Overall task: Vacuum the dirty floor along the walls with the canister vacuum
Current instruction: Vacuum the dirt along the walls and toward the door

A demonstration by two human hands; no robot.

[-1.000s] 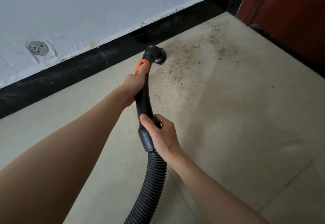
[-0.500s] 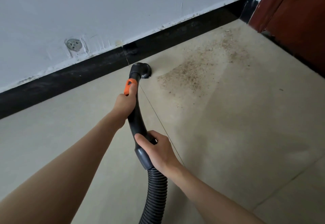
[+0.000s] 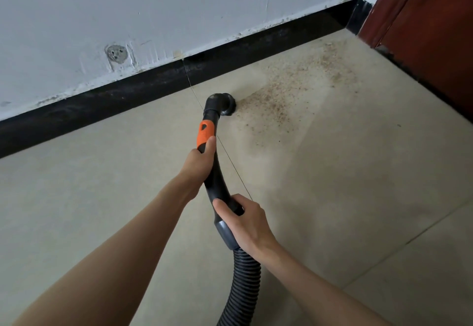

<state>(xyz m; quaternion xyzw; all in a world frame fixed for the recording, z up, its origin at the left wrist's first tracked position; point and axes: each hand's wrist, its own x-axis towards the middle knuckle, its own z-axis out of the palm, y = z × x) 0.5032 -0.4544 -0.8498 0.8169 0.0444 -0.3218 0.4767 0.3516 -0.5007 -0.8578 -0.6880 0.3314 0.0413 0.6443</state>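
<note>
Beside the dirt (image 3: 289,90), both hands grip the vacuum handle (image 3: 215,172).

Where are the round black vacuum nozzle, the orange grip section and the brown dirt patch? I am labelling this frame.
Round black vacuum nozzle (image 3: 225,104), head view, its elbow top.
Orange grip section (image 3: 204,133), head view, mid-surface.
Brown dirt patch (image 3: 289,87), head view, dense middle.

Soft even daylight, faint shadows, wide-angle bowing at edges

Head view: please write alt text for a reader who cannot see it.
Both hands grip a black vacuum handle, its nozzle at the edge of brown dirt on beige floor tiles near a black baseboard.
</note>
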